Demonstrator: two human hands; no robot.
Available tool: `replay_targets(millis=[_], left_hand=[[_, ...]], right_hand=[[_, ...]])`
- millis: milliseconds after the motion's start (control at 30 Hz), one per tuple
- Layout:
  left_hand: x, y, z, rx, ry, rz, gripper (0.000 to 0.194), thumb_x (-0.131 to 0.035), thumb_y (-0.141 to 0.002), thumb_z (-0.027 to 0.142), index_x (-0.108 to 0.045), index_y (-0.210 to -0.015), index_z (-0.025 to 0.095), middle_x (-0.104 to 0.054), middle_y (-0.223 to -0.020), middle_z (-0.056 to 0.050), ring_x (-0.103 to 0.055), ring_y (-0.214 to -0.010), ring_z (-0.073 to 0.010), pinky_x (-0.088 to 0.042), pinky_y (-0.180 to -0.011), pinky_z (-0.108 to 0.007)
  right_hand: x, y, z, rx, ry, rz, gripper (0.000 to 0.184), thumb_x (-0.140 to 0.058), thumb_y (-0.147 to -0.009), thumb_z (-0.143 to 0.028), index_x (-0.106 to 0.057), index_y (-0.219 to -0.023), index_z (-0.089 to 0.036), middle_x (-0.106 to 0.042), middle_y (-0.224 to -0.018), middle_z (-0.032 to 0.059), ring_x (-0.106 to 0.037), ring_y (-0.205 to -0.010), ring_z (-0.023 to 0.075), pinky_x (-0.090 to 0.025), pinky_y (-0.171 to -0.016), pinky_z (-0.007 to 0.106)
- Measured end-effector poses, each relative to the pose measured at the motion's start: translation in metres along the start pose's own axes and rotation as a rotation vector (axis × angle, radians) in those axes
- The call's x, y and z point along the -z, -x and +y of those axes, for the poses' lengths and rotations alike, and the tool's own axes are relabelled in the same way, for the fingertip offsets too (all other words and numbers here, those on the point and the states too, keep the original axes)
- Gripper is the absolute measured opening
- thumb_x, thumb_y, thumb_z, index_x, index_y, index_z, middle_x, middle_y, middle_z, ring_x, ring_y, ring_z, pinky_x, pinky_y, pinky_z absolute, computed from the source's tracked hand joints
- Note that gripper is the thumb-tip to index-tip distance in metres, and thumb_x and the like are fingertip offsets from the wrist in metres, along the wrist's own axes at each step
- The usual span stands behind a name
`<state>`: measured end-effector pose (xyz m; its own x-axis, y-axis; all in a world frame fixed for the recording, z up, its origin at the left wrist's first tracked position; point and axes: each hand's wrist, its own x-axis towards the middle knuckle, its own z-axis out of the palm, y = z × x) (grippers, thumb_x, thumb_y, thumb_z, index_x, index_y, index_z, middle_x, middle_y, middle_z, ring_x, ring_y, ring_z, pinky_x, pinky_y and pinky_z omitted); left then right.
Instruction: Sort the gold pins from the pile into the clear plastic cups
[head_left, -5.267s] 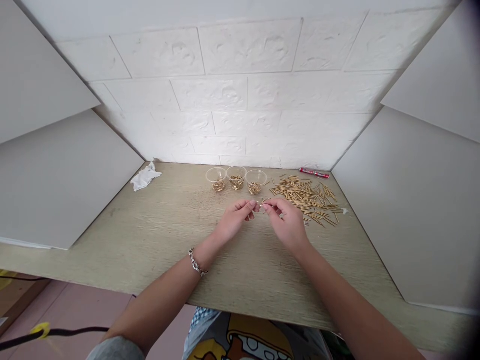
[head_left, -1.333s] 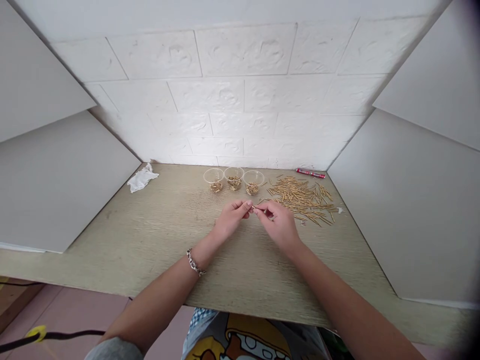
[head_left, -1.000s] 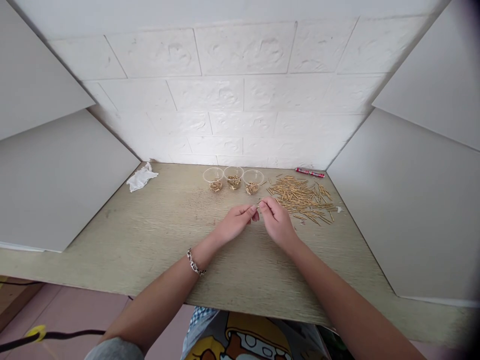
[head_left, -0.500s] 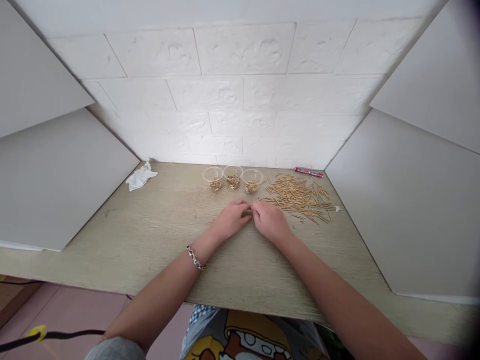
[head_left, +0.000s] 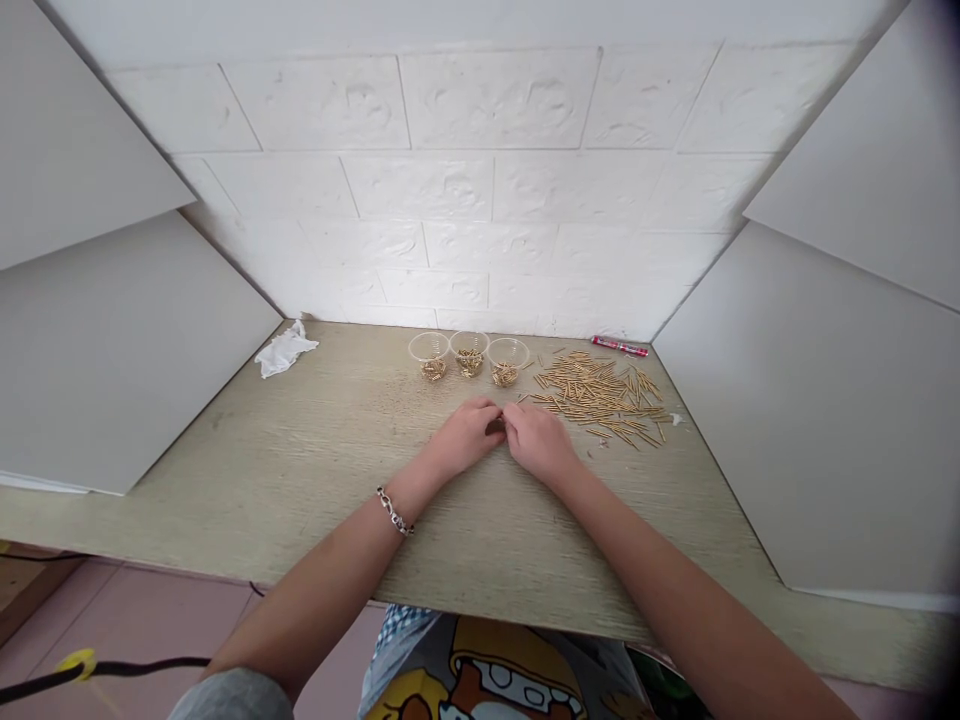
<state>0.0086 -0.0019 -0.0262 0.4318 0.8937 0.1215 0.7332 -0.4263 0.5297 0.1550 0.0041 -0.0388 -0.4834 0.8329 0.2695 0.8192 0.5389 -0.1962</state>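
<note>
**Close work, low and steady**

Bare forearms run in from the bottom corners of the frame, with a chain bracelet [head_left: 394,511] on the left wrist, and both hands rest low on the pale wood-grain bench [head_left: 315,470] near its centre. The left hand [head_left: 466,437] and the right hand [head_left: 538,443] curl inward until their fingertips [head_left: 496,410] all but meet. Each grip looks nearly closed, but the fingers hide most of what lies between them. A small dark speck shows there, too small to name, so whether either hand has hold of a pin cannot be told. Keeping the hands down on the bench, as here, seems a sound way to work, since it should steady the fingers on something this small.

Just beyond the right hand, toward the right, spreads a loose heap of thin brass pins [head_left: 600,393], many lying roughly parallel. Ahead of the hands stand three clear plastic cups [head_left: 469,352] in a row, each holding a small batch of similar pins. Farther off, a crumpled white tissue [head_left: 283,352] lies at the upper left of the bench, a red tube [head_left: 619,346] lies by the wall at the upper right, and a white brick-pattern wall panel [head_left: 480,220] closes the back.
</note>
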Motion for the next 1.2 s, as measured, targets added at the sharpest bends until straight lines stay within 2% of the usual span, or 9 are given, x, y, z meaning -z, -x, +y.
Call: replay_targets(millis=[367,600,733,900,1033,1200], left_hand=[[0.0,-0.001,0.0,-0.001,0.023,0.001,0.009,-0.051,-0.075,0.016,-0.06,-0.077,0.014,-0.057,-0.088,-0.006,-0.052,-0.087,-0.0174,-0.041,-0.083,-0.03],[0.005,0.0,0.005,0.063,0.119,-0.004,0.017,-0.046,-0.08,0.02,-0.062,-0.075,0.015,-0.059,-0.074,-0.002,-0.053,-0.072,-0.0142,-0.04,-0.07,-0.026],[0.007,0.0,0.009,0.189,0.282,0.019,0.017,-0.048,-0.078,0.024,-0.062,-0.078,0.015,-0.059,-0.069,-0.001,-0.051,-0.065,-0.0129,-0.04,-0.064,-0.026],[0.005,-0.004,0.007,0.288,0.748,0.132,0.03,-0.055,-0.072,0.02,-0.054,-0.101,0.013,-0.057,-0.068,0.001,-0.051,-0.063,-0.0099,-0.04,-0.063,-0.024],[0.008,-0.005,0.006,0.337,0.996,0.159,0.022,-0.062,-0.067,0.027,-0.056,-0.082,0.011,-0.056,-0.069,0.0,-0.049,-0.062,-0.0079,-0.039,-0.063,-0.022],[0.011,-0.003,0.008,0.336,0.94,0.159,0.022,-0.063,-0.066,0.031,-0.062,-0.074,0.011,-0.06,-0.072,-0.001,-0.05,-0.066,-0.0096,-0.039,-0.067,-0.023]], right_hand=[[0.001,0.001,-0.001,-0.017,-0.002,-0.016,0.021,-0.035,-0.085,-0.017,-0.056,-0.081,-0.017,-0.06,-0.079,0.0078,-0.053,-0.073,0.0186,-0.029,-0.062,0.029],[0.003,0.006,0.0,-0.001,-0.08,0.026,0.023,-0.032,-0.088,-0.022,-0.052,-0.079,-0.016,-0.058,-0.076,0.006,-0.049,-0.07,0.0166,-0.028,-0.062,0.028],[0.004,0.008,-0.001,-0.045,-0.224,0.059,0.026,-0.029,-0.09,-0.028,-0.046,-0.074,-0.018,-0.053,-0.071,0.0035,-0.046,-0.064,0.0153,-0.026,-0.058,0.027],[0.005,0.008,-0.001,-0.158,-0.4,0.042,0.027,-0.031,-0.089,-0.034,-0.041,-0.069,-0.019,-0.049,-0.066,0.0012,-0.042,-0.061,0.0139,-0.025,-0.055,0.025],[0.002,0.008,-0.001,-0.152,-0.53,0.046,0.028,-0.034,-0.087,-0.035,-0.038,-0.065,-0.018,-0.047,-0.063,-0.0002,-0.041,-0.06,0.0128,-0.026,-0.055,0.024],[-0.001,0.008,-0.005,-0.211,-0.716,0.152,0.032,-0.032,-0.088,-0.037,-0.037,-0.062,-0.018,-0.041,-0.057,-0.0019,-0.039,-0.056,0.0118,-0.028,-0.054,0.023]])
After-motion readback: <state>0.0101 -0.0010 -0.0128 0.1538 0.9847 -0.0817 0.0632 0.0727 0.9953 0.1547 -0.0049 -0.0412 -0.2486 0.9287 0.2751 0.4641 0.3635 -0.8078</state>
